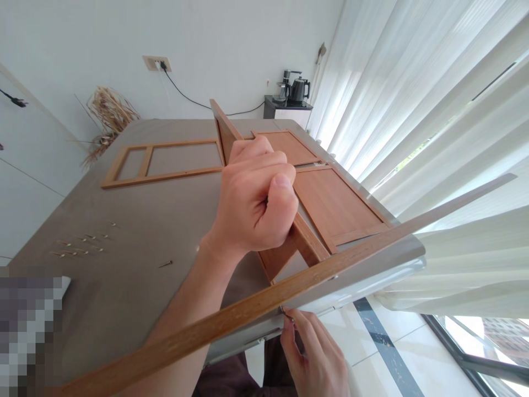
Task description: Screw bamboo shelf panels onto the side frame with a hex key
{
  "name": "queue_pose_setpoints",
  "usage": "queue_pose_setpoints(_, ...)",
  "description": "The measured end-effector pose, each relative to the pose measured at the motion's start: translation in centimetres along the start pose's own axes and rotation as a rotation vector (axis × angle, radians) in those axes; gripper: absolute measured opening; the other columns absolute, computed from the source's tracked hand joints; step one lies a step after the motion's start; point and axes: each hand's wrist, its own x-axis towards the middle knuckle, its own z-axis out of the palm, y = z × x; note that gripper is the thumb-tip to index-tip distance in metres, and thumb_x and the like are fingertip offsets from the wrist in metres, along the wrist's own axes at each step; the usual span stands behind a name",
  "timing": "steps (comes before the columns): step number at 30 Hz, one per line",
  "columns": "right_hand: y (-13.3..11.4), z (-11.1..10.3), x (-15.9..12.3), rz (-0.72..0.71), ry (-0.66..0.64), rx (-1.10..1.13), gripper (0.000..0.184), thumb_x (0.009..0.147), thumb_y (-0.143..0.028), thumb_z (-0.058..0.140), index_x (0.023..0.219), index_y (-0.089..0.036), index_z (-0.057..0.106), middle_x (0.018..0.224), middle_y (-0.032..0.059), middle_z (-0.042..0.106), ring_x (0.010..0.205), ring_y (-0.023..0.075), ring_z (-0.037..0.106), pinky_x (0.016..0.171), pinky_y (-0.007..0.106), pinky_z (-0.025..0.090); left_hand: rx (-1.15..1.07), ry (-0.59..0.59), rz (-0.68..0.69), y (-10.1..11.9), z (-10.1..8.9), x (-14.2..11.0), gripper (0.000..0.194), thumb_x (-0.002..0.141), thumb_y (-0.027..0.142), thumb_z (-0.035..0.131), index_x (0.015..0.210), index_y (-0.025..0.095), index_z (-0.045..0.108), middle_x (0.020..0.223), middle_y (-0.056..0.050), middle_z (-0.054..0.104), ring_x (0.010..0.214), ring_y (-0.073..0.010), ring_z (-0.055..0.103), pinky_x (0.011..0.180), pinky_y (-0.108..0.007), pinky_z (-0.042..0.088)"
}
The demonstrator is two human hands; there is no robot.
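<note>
My left hand (260, 193) is closed in a fist around the upper edge of a wooden framed panel (308, 240), which stands on its edge on the table. Across the near side runs a long wooden rail (231, 317) against the panel's near end, passing over my left forearm. Below the rail, my right hand (314, 353) pinches a thin, dark, bent metal key (286, 315) between thumb and fingers. Its tip is at the rail's near side; whether it sits in a hole I cannot tell.
On the grey table (177, 215) lie an open wooden frame (182, 175), flat wooden panels (339, 201), a single screw (165, 264) and several more screws (80, 245) at left. A kettle (298, 88) stands on a cabinet behind. White curtains (397, 110) hang at right.
</note>
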Motion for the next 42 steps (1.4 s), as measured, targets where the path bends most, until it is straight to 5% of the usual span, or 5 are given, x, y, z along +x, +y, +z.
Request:
queue_pose_setpoints(32, -0.8, 0.2, 0.0, 0.084, -0.015, 0.036, 0.021, 0.094, -0.012, 0.053, 0.112, -0.019, 0.060, 0.086, 0.0033, 0.070, 0.071, 0.0145, 0.068, 0.066, 0.024, 0.056, -0.036, 0.038, 0.009, -0.7, 0.8, -0.9, 0.049, 0.101, 0.041, 0.029, 0.056, 0.021, 0.028, 0.052, 0.000, 0.037, 0.058, -0.0164, 0.046, 0.072, -0.042, 0.037)
queue_pose_setpoints(38, -0.9, 0.8, 0.1, 0.084, -0.008, 0.052, 0.021, 0.092, -0.009, 0.053, 0.109, -0.020, 0.061, 0.090, 0.0042, 0.070, 0.076, 0.0150, 0.067, 0.071, 0.025, 0.056, -0.172, 0.085, -0.057, -0.6, 0.9, -0.4, 0.047, 0.093, 0.030, 0.044, 0.050, 0.021, 0.029, 0.050, -0.001, 0.035, 0.061, -0.0183, 0.043, 0.068, -0.044, 0.034)
queue_pose_setpoints(42, -0.9, 1.0, -0.3, 0.081, 0.008, 0.081, 0.024, 0.092, -0.007, 0.052, 0.112, -0.018, 0.060, 0.092, 0.0055, 0.071, 0.078, 0.0151, 0.068, 0.071, 0.024, 0.056, -0.237, 0.014, 0.009, -0.8, 0.9, 0.1, 0.044, 0.086, 0.028, 0.044, 0.045, 0.022, 0.029, 0.043, -0.001, 0.035, 0.053, -0.0198, 0.041, 0.064, -0.044, 0.030)
